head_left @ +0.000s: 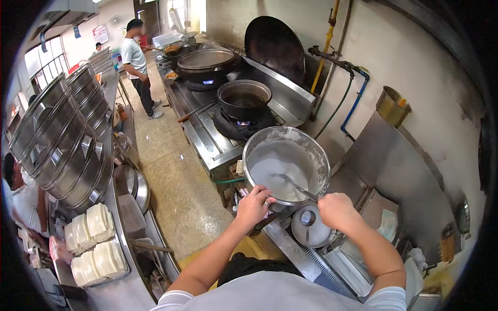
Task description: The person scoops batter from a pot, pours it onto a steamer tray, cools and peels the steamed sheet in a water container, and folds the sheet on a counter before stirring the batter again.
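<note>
A large metal pot of whitish liquid stands in front of me. My left hand grips the near left part of its rim, with a ring on one finger. In a fist at the near right side, my right hand holds the handle of a metal ladle. The ladle slants across the pot and its far end dips into the liquid, so its bowl is hidden. Below the pot, close to my right hand, sits a round lid with a dark knob.
Burners on the stove show blue flames under a dark pot and a wide covered wok. Stacked steamers and white folded buns stand on the left counter. Another person stands in the aisle at a wok.
</note>
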The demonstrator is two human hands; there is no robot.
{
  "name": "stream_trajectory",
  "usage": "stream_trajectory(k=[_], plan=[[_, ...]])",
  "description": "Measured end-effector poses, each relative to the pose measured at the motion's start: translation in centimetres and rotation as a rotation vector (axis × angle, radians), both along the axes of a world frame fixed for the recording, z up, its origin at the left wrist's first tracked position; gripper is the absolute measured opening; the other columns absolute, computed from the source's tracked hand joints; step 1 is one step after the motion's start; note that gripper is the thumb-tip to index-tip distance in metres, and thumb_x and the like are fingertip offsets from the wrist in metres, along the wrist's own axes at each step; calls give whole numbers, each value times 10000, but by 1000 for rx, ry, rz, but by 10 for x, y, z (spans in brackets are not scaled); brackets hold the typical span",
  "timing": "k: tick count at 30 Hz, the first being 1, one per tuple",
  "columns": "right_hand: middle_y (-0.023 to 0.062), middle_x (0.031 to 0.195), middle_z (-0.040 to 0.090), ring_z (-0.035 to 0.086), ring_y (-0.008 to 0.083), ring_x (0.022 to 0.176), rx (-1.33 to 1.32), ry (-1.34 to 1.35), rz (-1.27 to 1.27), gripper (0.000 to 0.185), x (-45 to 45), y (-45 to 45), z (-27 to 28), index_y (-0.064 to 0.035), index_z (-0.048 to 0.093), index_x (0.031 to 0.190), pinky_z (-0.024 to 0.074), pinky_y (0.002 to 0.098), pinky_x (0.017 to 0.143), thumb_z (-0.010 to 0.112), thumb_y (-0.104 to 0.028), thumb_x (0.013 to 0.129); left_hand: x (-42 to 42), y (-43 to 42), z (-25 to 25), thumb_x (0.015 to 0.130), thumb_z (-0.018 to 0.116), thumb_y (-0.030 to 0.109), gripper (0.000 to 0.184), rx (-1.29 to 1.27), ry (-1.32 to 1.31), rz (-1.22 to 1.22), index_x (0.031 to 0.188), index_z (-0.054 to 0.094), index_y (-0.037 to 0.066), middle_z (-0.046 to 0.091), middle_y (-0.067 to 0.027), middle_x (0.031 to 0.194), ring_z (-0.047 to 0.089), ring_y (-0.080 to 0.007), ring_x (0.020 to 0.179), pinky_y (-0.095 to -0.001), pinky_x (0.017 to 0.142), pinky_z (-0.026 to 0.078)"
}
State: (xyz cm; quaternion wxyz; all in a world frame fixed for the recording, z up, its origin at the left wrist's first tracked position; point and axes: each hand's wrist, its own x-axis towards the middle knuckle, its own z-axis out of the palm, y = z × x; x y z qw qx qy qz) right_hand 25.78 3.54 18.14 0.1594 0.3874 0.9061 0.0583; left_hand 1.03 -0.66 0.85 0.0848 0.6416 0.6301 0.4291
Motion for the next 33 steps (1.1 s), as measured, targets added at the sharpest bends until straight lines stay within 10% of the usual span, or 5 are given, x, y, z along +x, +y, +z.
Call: stream_trajectory(k=[7, 20, 33], plan=[[188, 878, 760, 761, 347, 859, -95, -79, 53, 142, -15, -2, 41, -48, 776, 852, 612, 456, 791, 655, -90, 793, 1, -2, 0, 920, 748, 336, 266, 20, -1, -4, 1087, 754, 129, 687, -55, 1149, 722, -331, 899, -451, 728, 583], [191, 946, 724, 768, 337, 838, 237, 115, -150, 208, 15, 18, -83, 32, 657, 1030, 630, 427, 700, 644, -77, 854, 1, -1, 4, 929, 734, 343, 269, 31, 17, -5, 1100, 748, 136, 686, -49, 1132, 721, -332, 887, -447, 726, 583], [271, 975, 739, 732, 418, 965, -247, -48, -154, 234, -3, 32, 34, 31, 764, 934, 590, 483, 869, 646, -156, 857, 2, 1, -3, 921, 741, 325, 251, 5, 0, 17, 1092, 755, 141, 683, -41, 1158, 724, -332, 897, -460, 744, 589]])
